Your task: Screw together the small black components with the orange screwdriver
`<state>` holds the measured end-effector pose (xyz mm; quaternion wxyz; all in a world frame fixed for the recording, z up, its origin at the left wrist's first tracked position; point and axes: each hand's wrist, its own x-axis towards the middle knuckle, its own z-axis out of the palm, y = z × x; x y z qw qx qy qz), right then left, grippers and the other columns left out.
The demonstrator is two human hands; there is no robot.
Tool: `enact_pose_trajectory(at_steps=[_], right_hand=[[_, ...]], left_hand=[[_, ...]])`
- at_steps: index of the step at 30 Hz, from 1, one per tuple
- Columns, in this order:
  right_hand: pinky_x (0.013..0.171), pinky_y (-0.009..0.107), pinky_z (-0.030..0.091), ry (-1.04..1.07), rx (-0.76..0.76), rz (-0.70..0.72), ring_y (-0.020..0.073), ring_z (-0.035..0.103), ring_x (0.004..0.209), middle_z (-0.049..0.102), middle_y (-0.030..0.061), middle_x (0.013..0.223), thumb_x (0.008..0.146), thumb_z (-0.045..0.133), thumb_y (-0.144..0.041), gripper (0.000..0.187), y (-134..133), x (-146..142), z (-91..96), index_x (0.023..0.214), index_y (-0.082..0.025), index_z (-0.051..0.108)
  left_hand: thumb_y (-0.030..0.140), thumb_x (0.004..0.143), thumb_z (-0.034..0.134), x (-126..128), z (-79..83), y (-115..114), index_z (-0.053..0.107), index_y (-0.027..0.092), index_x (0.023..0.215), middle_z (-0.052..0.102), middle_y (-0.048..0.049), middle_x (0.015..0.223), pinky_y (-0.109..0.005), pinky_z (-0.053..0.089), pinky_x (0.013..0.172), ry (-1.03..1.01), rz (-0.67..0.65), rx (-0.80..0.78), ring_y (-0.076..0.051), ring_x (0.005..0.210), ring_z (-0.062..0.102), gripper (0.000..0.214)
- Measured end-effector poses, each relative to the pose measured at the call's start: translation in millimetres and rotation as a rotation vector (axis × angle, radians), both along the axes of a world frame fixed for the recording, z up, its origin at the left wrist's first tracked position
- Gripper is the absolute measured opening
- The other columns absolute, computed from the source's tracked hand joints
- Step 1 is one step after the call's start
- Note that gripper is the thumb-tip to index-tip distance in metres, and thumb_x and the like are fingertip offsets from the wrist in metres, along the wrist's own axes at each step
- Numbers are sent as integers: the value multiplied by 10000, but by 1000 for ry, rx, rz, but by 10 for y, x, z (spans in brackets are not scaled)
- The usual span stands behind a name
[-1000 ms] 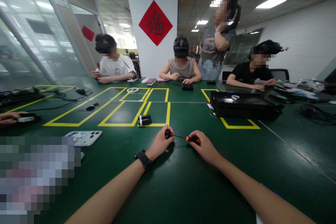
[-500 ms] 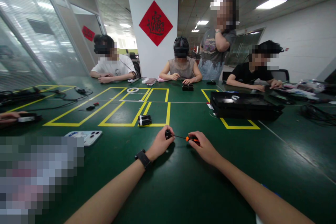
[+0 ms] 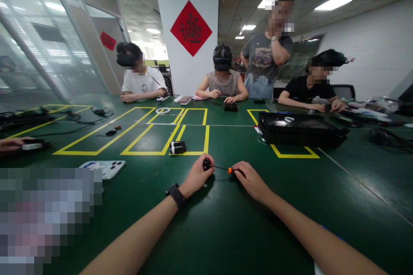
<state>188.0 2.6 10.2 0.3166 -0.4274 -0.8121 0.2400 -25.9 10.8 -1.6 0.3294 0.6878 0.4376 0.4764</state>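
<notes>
My left hand, with a black watch on the wrist, is closed round a small black cylindrical part. From the right, the thin dark shaft of a screwdriver reaches to that part. The screwdriver has an orange collar, and my right hand grips its handle, which the fingers now mostly cover. Whether the tip sits in a screw is too small to tell. Beyond my left hand, black cylinders with white bands lie side by side on the green table.
Yellow tape marks rectangles on the table. A large black case stands at the right, cables beyond it. A phone lies left. Several people sit or stand across the table; another person's hand is at the left edge.
My right fingers have shifted round the screwdriver handle, hiding more of it. My left hand holds its place. Across the table, the standing person and the person in white have moved slightly.
</notes>
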Motion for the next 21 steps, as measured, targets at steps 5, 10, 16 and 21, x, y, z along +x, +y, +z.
enact_pose_trajectory(at_steps=[5,10,16,21], right_hand=[[836,336,406,29,-22,-68,180,507,925,550,50,987,782,542,-241,207,-6,-5,-11,984,-193,548],[898,343,368,5,-9,-6,174,492,974,556,60,981,888,354,-231,249,6,-3,-10,923,-188,598],[848,324,401,17,-9,-44,173,500,936,551,44,975,799,515,-205,169,-6,-10,-14,963,-190,553],[895,350,374,-4,-19,-40,180,489,975,551,60,998,855,432,-239,198,1,-12,-8,977,-191,581]], left_hand=[[94,698,520,3,12,-11,479,175,824,522,14,789,-247,402,719,-1,6,-3,-118,743,504,156],[88,701,512,-4,-24,9,471,175,830,514,18,783,-242,404,712,-13,-12,-7,-112,735,503,161],[98,703,521,-13,-56,31,475,174,835,515,17,791,-244,404,711,-13,-2,-2,-113,738,500,160],[92,702,517,-11,-45,22,478,174,832,519,16,793,-247,404,718,-7,5,0,-114,742,504,159]])
